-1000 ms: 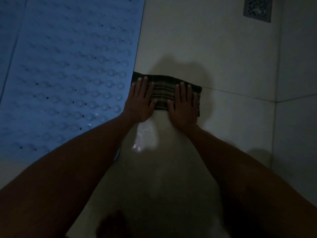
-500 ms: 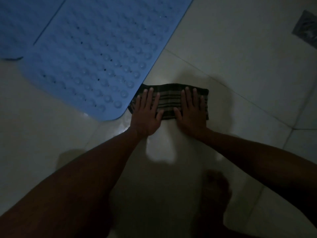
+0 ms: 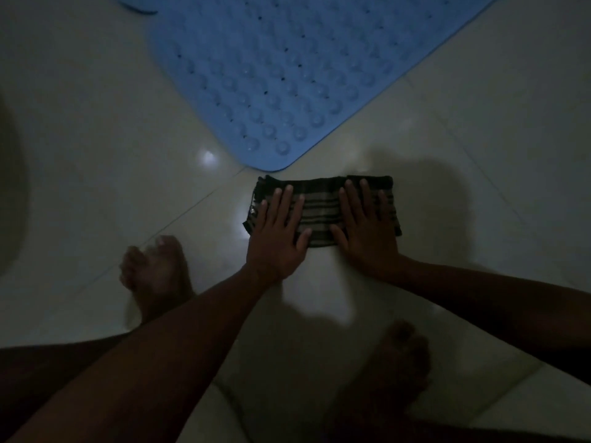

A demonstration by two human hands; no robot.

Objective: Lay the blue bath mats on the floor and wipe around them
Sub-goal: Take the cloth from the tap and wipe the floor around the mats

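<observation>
Two hands flat on a folded striped cloth (image 3: pixel 321 209) on the floor tiles (image 3: pixel 96 129); left hand (image 3: pixel 277 233) covers its left half, right hand (image 3: pixel 367 230) its right half; fingers of both straight and a little spread, palms down, pressing rather than gripping; I see nothing pinched or curled round. Cloth is dark with paler bands, lying long side across the view, heels of both palms on the tile just past its near edge. Blue bath mat (image 3: pixel 287 75) lies flat on the floor beyond the cloth, studded with bumps and small holes; its rounded near corner sits just beside the cloth's far left corner, a thin strip of tile between them, not touching as far as I can tell. A sliver of a second blue mat (image 3: pixel 137 6) shows at the top edge, left of the first. Bare left foot (image 3: pixel 156 279) is near the left hand, blurred; bare right foot (image 3: pixel 396 362) sits below the right forearm, in deep shadow. Tile is glossy with a bright glint (image 3: pixel 208 161) left of the mat corner; a dark shadow falls right of the cloth. Scene is very dim; far left edge is too dark to read.
</observation>
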